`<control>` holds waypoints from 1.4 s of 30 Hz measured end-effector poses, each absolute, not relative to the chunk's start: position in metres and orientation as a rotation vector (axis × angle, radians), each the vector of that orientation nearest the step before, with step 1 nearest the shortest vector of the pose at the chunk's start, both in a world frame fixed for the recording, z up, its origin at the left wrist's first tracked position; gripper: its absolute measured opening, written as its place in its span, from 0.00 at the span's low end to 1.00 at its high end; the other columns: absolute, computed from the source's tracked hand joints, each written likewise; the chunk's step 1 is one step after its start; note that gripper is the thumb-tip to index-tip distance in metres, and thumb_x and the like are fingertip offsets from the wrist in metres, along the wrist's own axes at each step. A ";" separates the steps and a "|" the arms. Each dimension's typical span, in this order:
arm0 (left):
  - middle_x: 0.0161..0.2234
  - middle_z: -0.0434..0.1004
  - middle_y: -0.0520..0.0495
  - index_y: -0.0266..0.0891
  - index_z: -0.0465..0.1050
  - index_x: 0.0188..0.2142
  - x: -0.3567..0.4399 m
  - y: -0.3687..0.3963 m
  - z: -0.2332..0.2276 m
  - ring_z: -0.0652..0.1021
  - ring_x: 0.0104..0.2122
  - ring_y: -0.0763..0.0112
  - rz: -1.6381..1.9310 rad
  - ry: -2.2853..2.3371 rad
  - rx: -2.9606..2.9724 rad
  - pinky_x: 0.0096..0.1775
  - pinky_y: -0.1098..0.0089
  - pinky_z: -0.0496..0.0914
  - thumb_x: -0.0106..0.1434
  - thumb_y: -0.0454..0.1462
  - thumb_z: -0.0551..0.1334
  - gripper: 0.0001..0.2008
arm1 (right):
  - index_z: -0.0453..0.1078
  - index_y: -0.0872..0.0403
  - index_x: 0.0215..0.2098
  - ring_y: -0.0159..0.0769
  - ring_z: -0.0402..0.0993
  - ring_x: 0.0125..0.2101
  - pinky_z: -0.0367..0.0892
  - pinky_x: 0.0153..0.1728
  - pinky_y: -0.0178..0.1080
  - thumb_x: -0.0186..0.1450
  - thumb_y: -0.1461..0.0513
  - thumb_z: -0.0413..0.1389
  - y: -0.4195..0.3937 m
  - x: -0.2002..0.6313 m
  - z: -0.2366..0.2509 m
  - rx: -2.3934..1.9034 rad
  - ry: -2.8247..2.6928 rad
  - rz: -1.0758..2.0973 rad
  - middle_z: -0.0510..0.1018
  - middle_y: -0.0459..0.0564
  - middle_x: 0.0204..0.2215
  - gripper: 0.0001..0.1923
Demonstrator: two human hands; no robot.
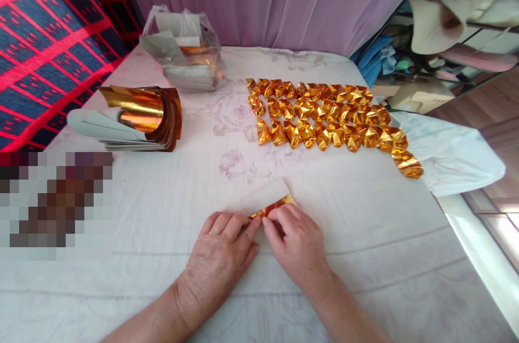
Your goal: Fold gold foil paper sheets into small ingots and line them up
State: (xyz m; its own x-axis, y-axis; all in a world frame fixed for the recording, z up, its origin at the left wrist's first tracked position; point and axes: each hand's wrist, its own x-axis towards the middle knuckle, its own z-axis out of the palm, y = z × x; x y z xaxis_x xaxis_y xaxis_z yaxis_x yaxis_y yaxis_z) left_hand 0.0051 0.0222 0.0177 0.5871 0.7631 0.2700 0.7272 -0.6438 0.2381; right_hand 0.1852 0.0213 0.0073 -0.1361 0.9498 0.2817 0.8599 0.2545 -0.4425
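Two hands low centre on the bench: your left hand (221,254) and right hand (298,243) meet fingertip to fingertip, fingers pinched on one gold foil sheet (270,199), white side up, lying flat just beyond them. Three rows of folded gold pieces (328,118) sit well apart at the far right, too tightly packed for an exact count. One curled foil stack (141,118) lies far left, with one plastic bag of sheets (184,48) behind it.

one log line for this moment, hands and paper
left hand: pinching gold foil sheet | right hand: pinching same sheet | folded gold pieces: rows behind | foil stack: left
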 end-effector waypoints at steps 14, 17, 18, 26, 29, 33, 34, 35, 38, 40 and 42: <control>0.44 0.74 0.43 0.39 0.71 0.54 0.005 0.022 0.018 0.73 0.41 0.61 0.542 1.304 2.703 0.45 0.57 0.70 0.68 0.36 0.57 0.16 | 0.67 0.52 0.28 0.33 0.71 0.27 0.60 0.31 0.36 0.69 0.62 0.52 0.022 0.184 0.008 -1.649 -2.022 0.238 0.73 0.46 0.25 0.11; 0.48 0.73 0.41 0.39 0.70 0.55 0.005 0.022 0.018 0.73 0.42 0.60 0.558 1.298 2.720 0.44 0.56 0.70 0.68 0.35 0.57 0.16 | 0.67 0.52 0.28 0.34 0.71 0.28 0.60 0.32 0.36 0.69 0.62 0.52 0.022 0.184 0.008 -1.652 -2.018 0.242 0.73 0.46 0.26 0.11; 0.48 0.73 0.41 0.39 0.70 0.55 0.005 0.022 0.018 0.73 0.42 0.60 0.556 1.294 2.721 0.44 0.56 0.70 0.68 0.35 0.57 0.16 | 0.67 0.52 0.28 0.34 0.71 0.28 0.60 0.32 0.36 0.69 0.62 0.52 0.022 0.185 0.008 -1.654 -2.016 0.238 0.73 0.46 0.26 0.11; 0.48 0.75 0.42 0.40 0.71 0.55 0.005 0.022 0.019 0.73 0.42 0.61 0.532 1.297 2.708 0.45 0.58 0.70 0.68 0.36 0.57 0.16 | 0.67 0.52 0.28 0.33 0.70 0.26 0.60 0.31 0.36 0.69 0.61 0.52 0.022 0.184 0.008 -1.665 -2.011 0.212 0.73 0.46 0.26 0.11; 0.47 0.74 0.42 0.40 0.71 0.54 0.005 0.023 0.019 0.73 0.42 0.60 0.532 1.300 2.706 0.44 0.57 0.70 0.67 0.36 0.59 0.16 | 0.67 0.52 0.28 0.32 0.69 0.26 0.60 0.30 0.36 0.69 0.61 0.52 0.022 0.184 0.008 -1.667 -2.006 0.213 0.73 0.45 0.26 0.11; 0.47 0.74 0.42 0.39 0.71 0.54 0.006 0.023 0.019 0.73 0.42 0.59 0.534 1.294 2.703 0.44 0.56 0.70 0.66 0.36 0.60 0.17 | 0.67 0.51 0.28 0.32 0.69 0.25 0.59 0.30 0.36 0.70 0.61 0.51 0.022 0.184 0.008 -1.671 -1.994 0.217 0.73 0.46 0.25 0.12; 0.46 0.74 0.42 0.39 0.71 0.54 0.006 0.023 0.019 0.73 0.42 0.59 0.530 1.294 2.704 0.43 0.56 0.70 0.66 0.35 0.60 0.17 | 0.66 0.51 0.28 0.32 0.69 0.25 0.59 0.30 0.36 0.70 0.61 0.51 0.022 0.184 0.008 -1.672 -1.993 0.218 0.73 0.45 0.25 0.12; 0.46 0.74 0.42 0.39 0.71 0.54 0.006 0.023 0.019 0.73 0.42 0.59 0.526 1.292 2.704 0.43 0.56 0.70 0.66 0.35 0.60 0.17 | 0.66 0.52 0.28 0.32 0.69 0.25 0.59 0.30 0.36 0.70 0.61 0.51 0.023 0.184 0.008 -1.673 -1.992 0.219 0.73 0.45 0.25 0.12; 0.46 0.74 0.42 0.39 0.71 0.54 0.006 0.023 0.019 0.73 0.42 0.60 0.522 1.290 2.706 0.43 0.57 0.70 0.66 0.36 0.60 0.17 | 0.66 0.52 0.27 0.31 0.68 0.25 0.59 0.29 0.36 0.70 0.61 0.51 0.023 0.184 0.008 -1.672 -1.990 0.214 0.73 0.45 0.25 0.12; 0.46 0.74 0.42 0.39 0.71 0.54 0.006 0.023 0.020 0.72 0.42 0.60 0.518 1.289 2.707 0.44 0.57 0.70 0.66 0.36 0.60 0.17 | 0.66 0.52 0.27 0.31 0.68 0.24 0.59 0.29 0.36 0.69 0.62 0.51 0.023 0.184 0.009 -1.673 -1.990 0.217 0.73 0.45 0.25 0.12; 0.46 0.74 0.42 0.39 0.71 0.54 0.006 0.023 0.020 0.72 0.42 0.60 0.510 1.289 2.706 0.44 0.57 0.70 0.66 0.36 0.60 0.17 | 0.66 0.52 0.27 0.31 0.68 0.24 0.59 0.29 0.36 0.69 0.62 0.51 0.023 0.183 0.009 -1.678 -1.994 0.218 0.72 0.45 0.25 0.12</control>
State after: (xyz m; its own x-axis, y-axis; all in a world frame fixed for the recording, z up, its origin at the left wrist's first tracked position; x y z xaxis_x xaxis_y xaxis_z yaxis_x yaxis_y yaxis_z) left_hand 0.0057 0.0231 0.0200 0.5853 0.7697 0.2549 0.7358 -0.6363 0.2320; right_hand 0.1834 0.0232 0.0087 -0.0972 0.9541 0.2832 0.8703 0.2195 -0.4409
